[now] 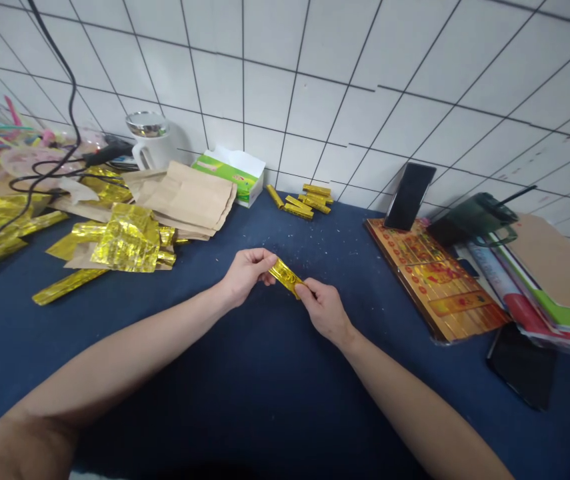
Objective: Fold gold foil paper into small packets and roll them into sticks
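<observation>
A small strip of shiny gold foil paper (285, 275) is stretched between my two hands above the dark blue table (245, 387). My left hand (251, 273) pinches its upper left end between thumb and fingers. At the lower right end, my right hand (325, 308) grips it with the thumb on top. Beyond the hands, against the wall, lies a small heap of folded gold foil strips (315, 200), with one strip (275, 197) a little apart on the left. Crumpled gold foil sheets (127, 240) and a longer gold strip (67, 287) lie to the left.
Brown paper (189, 197), a green tissue pack (235, 173), a white mug (152, 143) and a black cable (72, 100) are at the back left. On the right, a phone (409, 197) stands on an orange box (445, 280), beside a dark green cup (479, 217) and stacked folders (555, 267).
</observation>
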Motion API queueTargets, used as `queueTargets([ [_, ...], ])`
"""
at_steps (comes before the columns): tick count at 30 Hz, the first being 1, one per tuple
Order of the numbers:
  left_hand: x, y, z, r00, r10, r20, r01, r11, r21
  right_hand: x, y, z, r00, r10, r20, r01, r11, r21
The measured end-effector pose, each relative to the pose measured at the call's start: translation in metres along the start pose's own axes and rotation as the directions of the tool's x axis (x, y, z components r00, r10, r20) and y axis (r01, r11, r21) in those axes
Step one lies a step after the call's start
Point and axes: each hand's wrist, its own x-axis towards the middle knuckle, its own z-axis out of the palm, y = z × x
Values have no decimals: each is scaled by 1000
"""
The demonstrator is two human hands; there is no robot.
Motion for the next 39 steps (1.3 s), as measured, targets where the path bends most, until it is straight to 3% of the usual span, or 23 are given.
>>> queueTargets([
  [14, -2, -2, 2, 998, 54, 14, -56, 979, 197, -1, 0, 2, 998, -67, -3, 66, 995, -72],
  [23, -2, -6, 5, 996, 79, 28, -84, 948, 307, -3, 2, -2, 999, 42, 30, -43, 997, 67],
  [30, -6, -11, 5, 984, 177, -3, -151, 847, 510, -5, -1, 0, 1000, -8, -15, 9, 999, 31],
  [34, -10, -6, 5, 969, 247, 21, -208, 766, 608, -5, 0, -1, 999, 19, -37, -15, 994, 109],
  [36, -12, -1, 5, 965, 258, 55, -233, 735, 637, -4, 1, -4, 998, 66, 9, -67, 977, 201],
  [39, -18, 5, 10, 962, 231, 147, -269, 701, 661, -2, -1, -11, 982, 79, 172, -137, 924, 357],
])
